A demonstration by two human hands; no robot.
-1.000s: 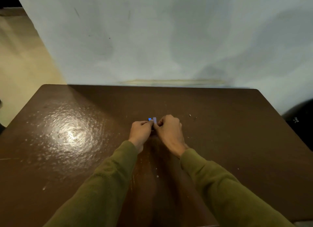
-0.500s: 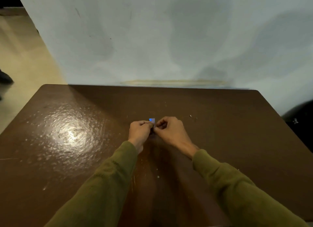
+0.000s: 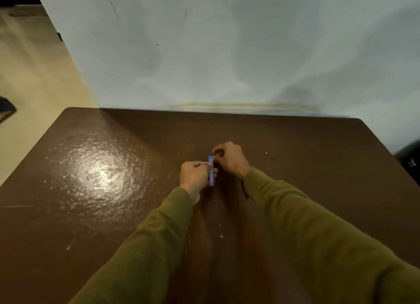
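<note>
A thin blue strip [image 3: 211,172] stands roughly upright between my two hands over the middle of the brown table [image 3: 113,213]. My left hand [image 3: 195,177] pinches the strip near its middle with curled fingers. My right hand [image 3: 230,159] pinches the strip's top end, fingers curled, slightly farther away than the left. Both arms wear olive-green sleeves. What the strip is made of is too small to tell.
A pale wall [image 3: 227,54] rises right behind the table's far edge. Small crumbs [image 3: 266,153] lie to the right of my hands. A bright light glare [image 3: 102,174] shines on the table's left half. Beige floor [image 3: 34,76] lies to the left, a dark object [image 3: 409,158] at the right edge.
The blue piece showed only as a small bit between my fingers; now it shows as a long upright strip. My right hand has moved up and away, my left slightly toward me.
</note>
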